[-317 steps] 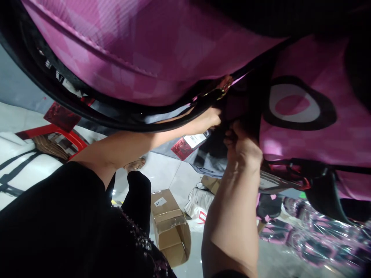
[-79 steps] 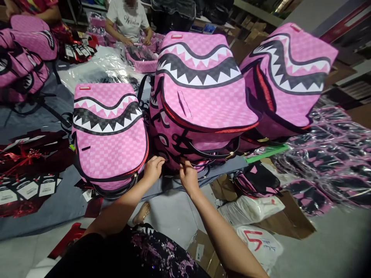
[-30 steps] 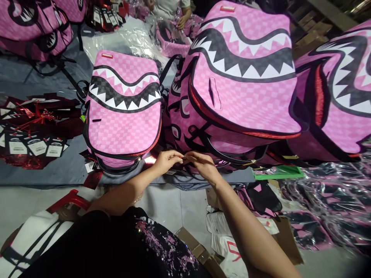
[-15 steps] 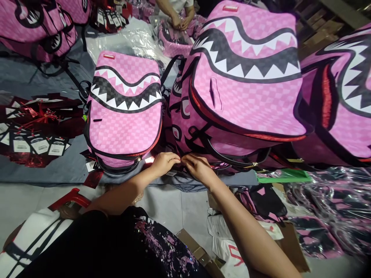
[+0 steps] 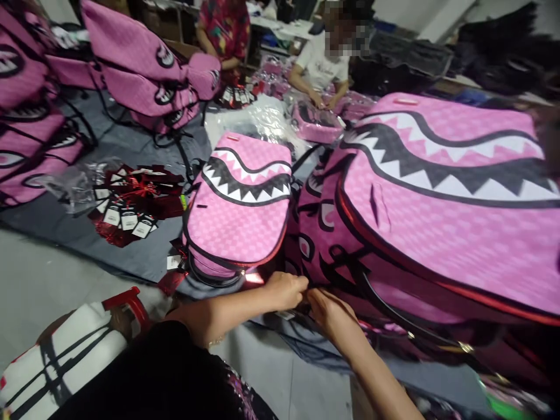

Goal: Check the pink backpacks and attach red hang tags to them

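Observation:
Close together at the table's front edge, my left hand [image 5: 286,290] and my right hand [image 5: 328,308] are both closed, fingertips almost meeting. Whatever they pinch is too small and dark to make out. Left of them lies a pink checkered backpack [image 5: 238,230] with a black-and-white shark-mouth print. A larger stack of pink backpacks [image 5: 411,221] rises on the right, with black handles toward me. A hang tag [image 5: 174,262] on red foil sticks out beside the smaller backpack.
Bunched hang tags [image 5: 131,219] on red foil lie on the grey tablecloth [image 5: 144,254]. More pink backpacks [image 5: 131,64] pile up at far left. Across the table a person in a white shirt [image 5: 321,64] handles a wrapped pink bag [image 5: 317,121]. A red-handled white item [image 5: 65,356] stands lower left.
My view has tilted up and swung left, bringing the far side of the table and co-workers into sight. Both hands stay closed together beside the backpacks.

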Tool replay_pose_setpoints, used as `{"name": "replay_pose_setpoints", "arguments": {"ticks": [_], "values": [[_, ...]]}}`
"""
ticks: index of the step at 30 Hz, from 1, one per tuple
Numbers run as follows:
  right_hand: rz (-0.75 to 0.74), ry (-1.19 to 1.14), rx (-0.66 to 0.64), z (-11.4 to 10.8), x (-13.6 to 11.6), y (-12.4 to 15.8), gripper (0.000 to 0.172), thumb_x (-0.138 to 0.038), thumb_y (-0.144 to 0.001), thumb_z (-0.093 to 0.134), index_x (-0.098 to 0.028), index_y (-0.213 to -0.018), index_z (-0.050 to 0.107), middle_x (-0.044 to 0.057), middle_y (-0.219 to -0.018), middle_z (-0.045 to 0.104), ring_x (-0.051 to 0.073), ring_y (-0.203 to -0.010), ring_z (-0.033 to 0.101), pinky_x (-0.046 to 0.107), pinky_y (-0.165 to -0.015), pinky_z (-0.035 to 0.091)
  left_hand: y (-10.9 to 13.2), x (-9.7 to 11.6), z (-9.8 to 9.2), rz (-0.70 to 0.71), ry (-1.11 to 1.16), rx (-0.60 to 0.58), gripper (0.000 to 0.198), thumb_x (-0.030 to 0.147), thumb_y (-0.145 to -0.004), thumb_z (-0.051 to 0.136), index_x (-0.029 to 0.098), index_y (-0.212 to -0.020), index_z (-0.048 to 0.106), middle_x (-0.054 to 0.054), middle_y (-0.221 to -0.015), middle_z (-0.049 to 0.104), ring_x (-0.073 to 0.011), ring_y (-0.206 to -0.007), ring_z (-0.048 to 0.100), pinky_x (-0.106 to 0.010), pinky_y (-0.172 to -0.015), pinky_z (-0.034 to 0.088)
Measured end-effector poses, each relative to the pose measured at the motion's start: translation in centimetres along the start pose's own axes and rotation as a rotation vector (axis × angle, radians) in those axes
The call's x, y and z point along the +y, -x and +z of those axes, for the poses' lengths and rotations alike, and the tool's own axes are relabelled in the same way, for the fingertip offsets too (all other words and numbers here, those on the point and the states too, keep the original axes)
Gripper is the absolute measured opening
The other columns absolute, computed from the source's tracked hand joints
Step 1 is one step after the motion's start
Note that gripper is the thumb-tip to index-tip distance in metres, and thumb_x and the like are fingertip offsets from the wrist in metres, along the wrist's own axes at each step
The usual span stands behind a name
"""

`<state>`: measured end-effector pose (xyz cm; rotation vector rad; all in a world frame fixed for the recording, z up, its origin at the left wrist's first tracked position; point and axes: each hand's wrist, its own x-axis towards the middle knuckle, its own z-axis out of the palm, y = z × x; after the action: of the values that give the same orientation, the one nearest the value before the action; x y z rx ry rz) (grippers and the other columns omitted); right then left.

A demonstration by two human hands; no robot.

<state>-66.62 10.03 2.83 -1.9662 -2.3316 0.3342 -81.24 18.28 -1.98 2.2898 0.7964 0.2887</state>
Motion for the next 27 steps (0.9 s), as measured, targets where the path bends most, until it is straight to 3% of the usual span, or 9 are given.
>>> {"name": "replay_pose_setpoints", "arguments": {"ticks": [4, 9, 14, 18, 21, 27], "values": [[0.003, -0.005, -0.013, 0.4, 0.9, -0.4, 0.029, -0.024, -0.092, 0.031, -0.022, -0.075, 0.054, 0.004, -0.072, 0.061, 0.017, -0.066, 0.060, 0.029, -0.062, 0.038, -0.1, 0.5, -0.7, 0.020, -0.051, -0.034, 0.019, 0.021, -0.087, 0.047, 0.018, -0.096, 0.063, -0.007, -0.096, 0.072, -0.0225, -0.087, 0.068, -0.032, -0.073, 0.052], [0.111, -0.074, -0.026, -0.3, 0.7, -0.6, 0.028, -0.031, -0.091, 0.032, -0.023, -0.077, 0.055, 0.004, -0.076, 0.065, 0.018, -0.071, 0.064, 0.029, -0.065, 0.042, 0.7, 1.6, -0.4, -0.065, -0.033, 0.002, 0.023, 0.019, -0.089, 0.042, 0.016, -0.099, 0.062, -0.011, -0.102, 0.071, -0.0246, -0.093, 0.068, -0.035, -0.078, 0.053], [0.130, -0.111, -0.054, -0.8, 0.6, -0.7, 0.031, -0.038, -0.090, 0.033, -0.025, -0.077, 0.057, 0.004, -0.078, 0.067, 0.019, -0.070, 0.065, 0.029, -0.061, 0.043, 1.1, 1.4, 0.0, -0.109, 0.066, -0.013, 0.019, 0.028, -0.091, 0.047, 0.023, -0.098, 0.064, -0.003, -0.098, 0.073, -0.0206, -0.092, 0.069, -0.030, -0.079, 0.052], [0.215, -0.181, -0.028, -0.6, 0.9, -0.7, 0.027, -0.046, -0.088, 0.038, -0.026, -0.085, 0.056, 0.003, -0.079, 0.069, 0.020, -0.066, 0.067, 0.030, -0.055, 0.046, 1.0, 1.4, 0.0, -0.199, 0.118, 0.016, 0.019, 0.033, -0.091, 0.050, 0.023, -0.101, 0.062, -0.003, -0.097, 0.073, -0.0226, -0.093, 0.068, -0.036, -0.084, 0.052], [0.245, -0.272, 0.022, -0.2, 1.3, -0.7, 0.030, -0.052, -0.086, 0.043, -0.025, -0.096, 0.053, 0.005, -0.087, 0.072, 0.022, -0.069, 0.070, 0.031, -0.058, 0.051, 1.1, 1.6, 0.0, -0.204, 0.170, -0.001, 0.022, 0.037, -0.088, 0.054, 0.025, -0.105, 0.062, 0.000, -0.098, 0.073, -0.0211, -0.093, 0.068, -0.032, -0.081, 0.052], [0.246, -0.330, 0.056, -0.4, 1.4, -0.5, 0.030, -0.053, -0.084, 0.046, -0.026, -0.092, 0.056, 0.005, -0.085, 0.073, 0.024, -0.073, 0.071, 0.032, -0.061, 0.054, 1.1, 1.8, 0.2, -0.269, 0.224, 0.008, 0.021, 0.040, -0.089, 0.055, 0.025, -0.099, 0.064, 0.001, -0.098, 0.073, -0.0194, -0.094, 0.067, -0.031, -0.085, 0.049]]}}
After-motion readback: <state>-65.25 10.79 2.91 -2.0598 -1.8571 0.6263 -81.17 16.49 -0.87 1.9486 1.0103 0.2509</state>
